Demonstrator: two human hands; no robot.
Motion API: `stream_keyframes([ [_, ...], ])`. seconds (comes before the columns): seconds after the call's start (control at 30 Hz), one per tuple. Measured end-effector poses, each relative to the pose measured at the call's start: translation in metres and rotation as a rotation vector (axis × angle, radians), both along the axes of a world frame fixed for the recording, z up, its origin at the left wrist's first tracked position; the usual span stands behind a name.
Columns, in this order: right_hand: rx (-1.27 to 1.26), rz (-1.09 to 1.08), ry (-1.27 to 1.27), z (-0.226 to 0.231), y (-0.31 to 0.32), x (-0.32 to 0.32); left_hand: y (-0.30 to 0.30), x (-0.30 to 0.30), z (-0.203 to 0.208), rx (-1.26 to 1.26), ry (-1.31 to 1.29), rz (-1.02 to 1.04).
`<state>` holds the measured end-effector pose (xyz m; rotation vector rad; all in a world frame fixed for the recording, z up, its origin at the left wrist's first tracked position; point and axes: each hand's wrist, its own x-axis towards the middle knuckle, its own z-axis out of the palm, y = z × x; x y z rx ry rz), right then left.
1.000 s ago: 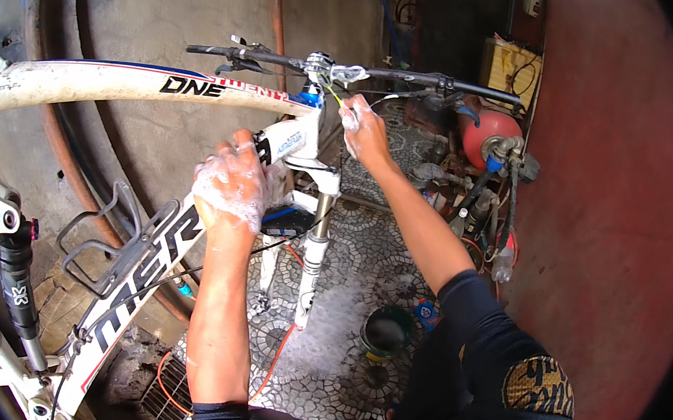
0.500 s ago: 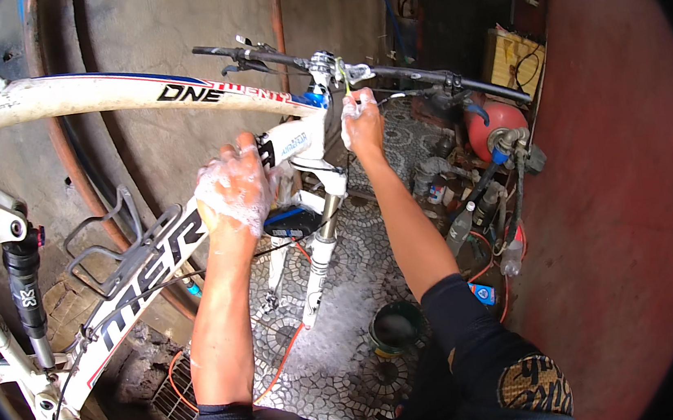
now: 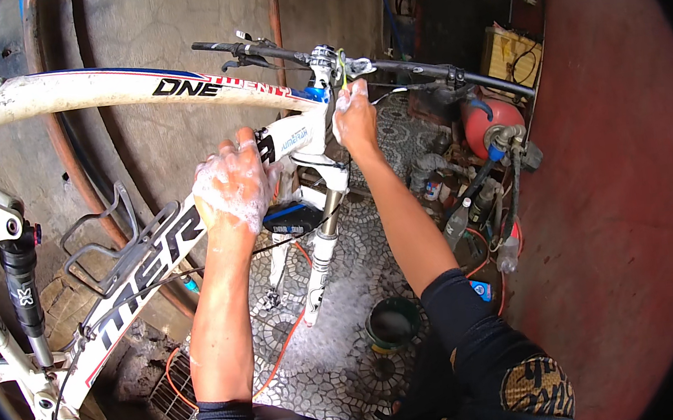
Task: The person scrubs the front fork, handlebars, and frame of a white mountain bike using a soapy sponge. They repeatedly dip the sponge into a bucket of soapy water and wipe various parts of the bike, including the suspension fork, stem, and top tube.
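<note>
A white bicycle frame (image 3: 127, 92) with black, red and blue markings stands across the left and middle. My left hand (image 3: 229, 184), covered in soap foam, is wrapped round its lower tube close to the head of the frame; the fingertips are hidden behind the tube. Just below the stem of the black handlebar (image 3: 412, 69), my right hand (image 3: 355, 118) is closed, with foam on its fingers. A thin yellow-green strand (image 3: 342, 63) runs from the stem into those fingers. Beneath, the fork (image 3: 321, 261) points down without a wheel.
A dark bucket (image 3: 394, 324) stands on the wet, foamy mosaic floor (image 3: 323, 392). To the right are a red tank (image 3: 490, 124) with hose fittings, a clear bottle (image 3: 458, 223) and an orange hose (image 3: 502, 291). A bottle cage (image 3: 110, 242) juts from the frame by the wall.
My right hand has shifted slightly left, closer to the head of the frame, and its wrist has turned a little. The left hand has stayed nearly in place on the tube.
</note>
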<state>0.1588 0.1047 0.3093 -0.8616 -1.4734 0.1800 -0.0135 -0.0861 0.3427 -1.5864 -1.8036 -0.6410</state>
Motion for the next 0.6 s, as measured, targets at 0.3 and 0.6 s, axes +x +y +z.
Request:
stream_keyframes([
  [0.3, -0.017, -0.155, -0.257, 0.012, -0.018, 0.034, -0.003, 0.004, 0.001, -0.074, -0.052, 0.018],
  [0.6, 0.035, -0.338, -0.332, -0.017, -0.018, 0.017, -0.008, -0.003, -0.003, 0.013, -0.035, -0.028],
])
